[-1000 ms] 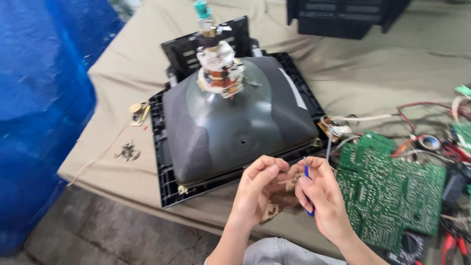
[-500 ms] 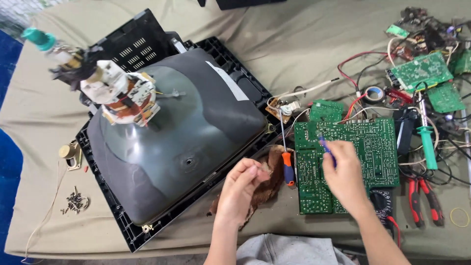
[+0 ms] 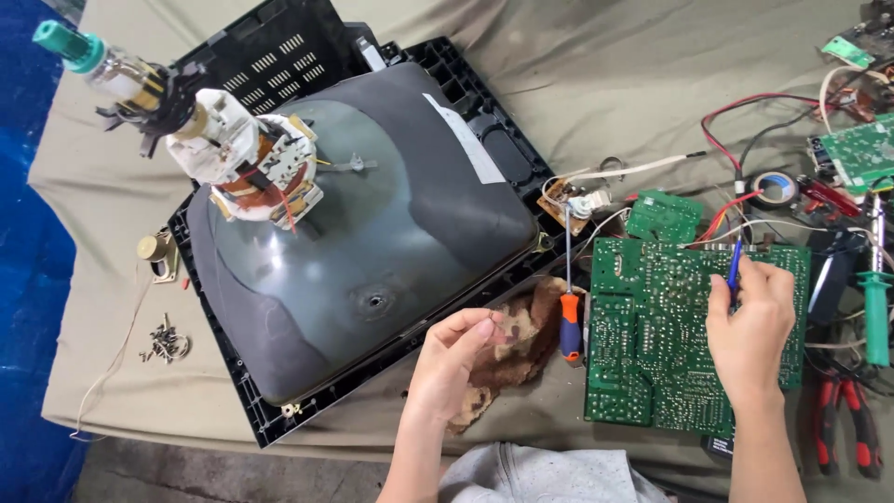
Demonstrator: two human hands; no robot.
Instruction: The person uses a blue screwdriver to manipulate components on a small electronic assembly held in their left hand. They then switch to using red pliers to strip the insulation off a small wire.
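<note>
My left hand [image 3: 451, 361] pinches a brown cloth [image 3: 507, 346] lying by the front edge of a grey picture tube [image 3: 372, 251], which rests face down in a black frame [image 3: 251, 410]. The tube's neck with a copper coil and a green cap [image 3: 214, 149] sticks up at the left. My right hand [image 3: 751, 326] holds a thin blue tool [image 3: 734, 268] over a large green circuit board [image 3: 652, 354]. An orange and blue screwdriver [image 3: 570, 317] lies between the cloth and the board.
Red and black wires [image 3: 745, 121], a tape roll [image 3: 775, 188], smaller green boards [image 3: 861, 149], a green-handled screwdriver [image 3: 875, 307] and red pliers [image 3: 843, 428] lie at the right. Loose screws [image 3: 166, 341] sit at the left on the tan sheet. Blue tarp [image 3: 28, 279] borders the left edge.
My view swung right. My right hand moved away from the cloth to the green circuit board with the blue tool. My left hand stayed on the cloth.
</note>
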